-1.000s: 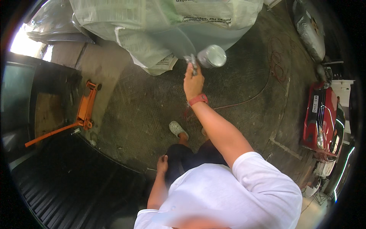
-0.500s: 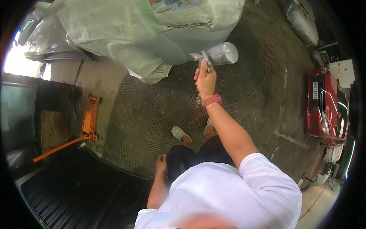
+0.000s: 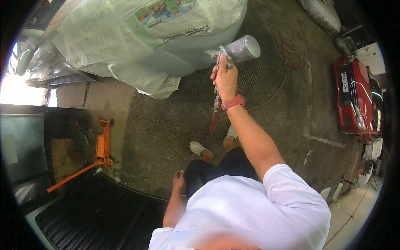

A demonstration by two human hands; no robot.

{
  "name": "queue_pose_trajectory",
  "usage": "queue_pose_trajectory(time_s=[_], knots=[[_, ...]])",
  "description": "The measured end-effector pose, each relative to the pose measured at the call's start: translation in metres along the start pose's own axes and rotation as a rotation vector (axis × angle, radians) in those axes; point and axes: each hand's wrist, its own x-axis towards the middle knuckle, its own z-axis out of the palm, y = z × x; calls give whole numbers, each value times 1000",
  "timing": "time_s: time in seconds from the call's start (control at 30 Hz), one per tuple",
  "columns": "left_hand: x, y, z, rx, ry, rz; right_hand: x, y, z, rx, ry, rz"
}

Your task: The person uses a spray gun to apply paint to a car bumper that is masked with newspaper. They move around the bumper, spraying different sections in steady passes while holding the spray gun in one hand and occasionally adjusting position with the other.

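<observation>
My right hand (image 3: 226,81) is wrapped round the handle of a spray gun (image 3: 223,56), whose silvery cup (image 3: 249,48) leans to the right. The gun's nozzle faces left, close to the bare grey car panel (image 3: 187,58); I cannot tell the exact gap. From the handle's lower end, a metal fitting and a red air hose (image 3: 213,123) hang toward the floor. My left hand (image 3: 178,180) hangs beside my left thigh, fingers loosely bent, nothing visible in it. Newspaper and clear plastic masking (image 3: 112,39) cover the car body above the panel.
An orange floor jack (image 3: 103,143) with its long handle stands at the left, near a black ribbed truck bed (image 3: 100,212). Coiled hose (image 3: 293,52) lies on the dark floor at the right. A red car (image 3: 358,98) is parked at the far right.
The view has shifted, so the masked car sits farther left in it. My right hand has raised the spray gun slightly, still gripping it. My left hand stays down by my thigh.
</observation>
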Motion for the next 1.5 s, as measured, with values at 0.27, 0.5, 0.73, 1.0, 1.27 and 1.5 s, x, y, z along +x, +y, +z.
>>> queue_pose_trajectory(time_s=[0.27,0.5,0.73,1.0,1.27,1.5], knots=[[5,-7,17,-69,37,45,23,-2,-15,70,-102,50],[-17,17,37,-61,34,-37,69,19,-93,-18,115,6],[-51,69,65,52,17,-44,84,72,-148,-96,187,-105],[-63,153,103,104,-35,69,60,110,-141,56,-151,129],[-90,258,160,183,-68,109,101,123,-182,-37,68,85],[-88,329,214,296,-71,500,105,106,-191,83,-226,161]])
